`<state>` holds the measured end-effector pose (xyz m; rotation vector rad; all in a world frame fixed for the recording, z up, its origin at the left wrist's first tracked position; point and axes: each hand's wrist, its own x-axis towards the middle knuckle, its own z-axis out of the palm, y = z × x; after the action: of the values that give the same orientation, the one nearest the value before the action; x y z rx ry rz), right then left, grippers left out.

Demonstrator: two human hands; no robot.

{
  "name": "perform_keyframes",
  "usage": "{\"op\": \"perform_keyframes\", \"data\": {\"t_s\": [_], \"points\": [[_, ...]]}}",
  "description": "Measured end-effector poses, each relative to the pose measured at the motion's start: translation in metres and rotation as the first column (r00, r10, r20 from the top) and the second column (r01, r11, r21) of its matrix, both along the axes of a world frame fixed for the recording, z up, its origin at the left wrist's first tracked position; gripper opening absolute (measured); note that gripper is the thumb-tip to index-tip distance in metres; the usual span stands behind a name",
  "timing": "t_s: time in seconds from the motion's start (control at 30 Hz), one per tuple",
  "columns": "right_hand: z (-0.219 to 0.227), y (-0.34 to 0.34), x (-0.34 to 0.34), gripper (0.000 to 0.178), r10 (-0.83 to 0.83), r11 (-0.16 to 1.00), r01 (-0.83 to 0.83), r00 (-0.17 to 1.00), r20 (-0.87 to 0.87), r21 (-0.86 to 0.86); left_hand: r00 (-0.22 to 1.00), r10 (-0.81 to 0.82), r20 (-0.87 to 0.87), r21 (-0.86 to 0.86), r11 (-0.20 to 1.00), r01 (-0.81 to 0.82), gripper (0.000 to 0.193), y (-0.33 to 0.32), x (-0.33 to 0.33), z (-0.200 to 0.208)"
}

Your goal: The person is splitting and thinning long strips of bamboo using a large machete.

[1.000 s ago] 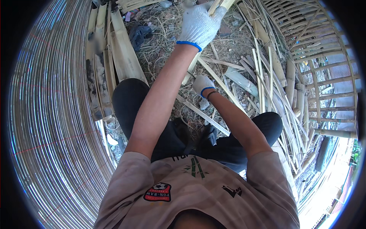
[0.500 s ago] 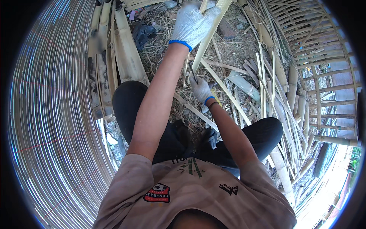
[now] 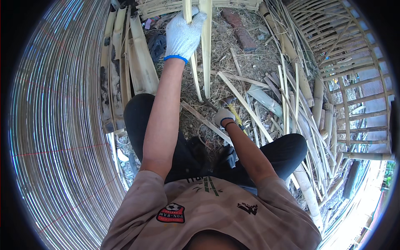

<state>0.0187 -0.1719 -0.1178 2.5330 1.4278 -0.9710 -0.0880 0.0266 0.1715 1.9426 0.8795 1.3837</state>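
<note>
My left hand (image 3: 183, 36), in a white knitted glove with a blue cuff, is closed round a pale, narrow bamboo strip (image 3: 195, 77). A second, wider bamboo strip (image 3: 206, 54) runs along the thumb side of that hand, its lower end close to the narrow one's. My right hand (image 3: 224, 117), gloved the same way, grips a thin, dark-bladed knife (image 3: 211, 106). The blade slants up and left, with its tip by the lower ends of both strips; whether it touches them I cannot tell. The knife's handle is hidden in the glove.
A yellow-handled tool (image 3: 239, 118) lies just beyond my right hand. Loose bamboo strips (image 3: 246, 106) and poles (image 3: 318, 100) crowd the right, beside a bamboo lattice (image 3: 343, 79). Split bamboo halves (image 3: 139, 58) lean at left near a slatted screen (image 3: 62, 125). A reddish brick (image 3: 239, 31) lies ahead.
My left hand has moved left with the strips, which now stand nearly upright and apart at the top. My right hand has dropped lower and slightly right with the knife.
</note>
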Motion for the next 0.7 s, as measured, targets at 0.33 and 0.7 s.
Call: {"op": "perform_keyframes", "data": {"t_s": [0.33,0.7], "points": [[0.110,-0.020,0.095,0.033,-0.143,0.990,0.129,0.882,-0.449,-0.062,0.956,0.283,0.074,-0.080,0.957,-0.278,0.019,0.023,-0.023,-0.003],[0.429,-0.046,0.207,0.034,0.827,0.040,0.772,0.330,-0.455,0.634,0.963,0.113,0.246,-0.229,0.972,-0.055,0.029,0.050,-0.031,-0.030]]}}
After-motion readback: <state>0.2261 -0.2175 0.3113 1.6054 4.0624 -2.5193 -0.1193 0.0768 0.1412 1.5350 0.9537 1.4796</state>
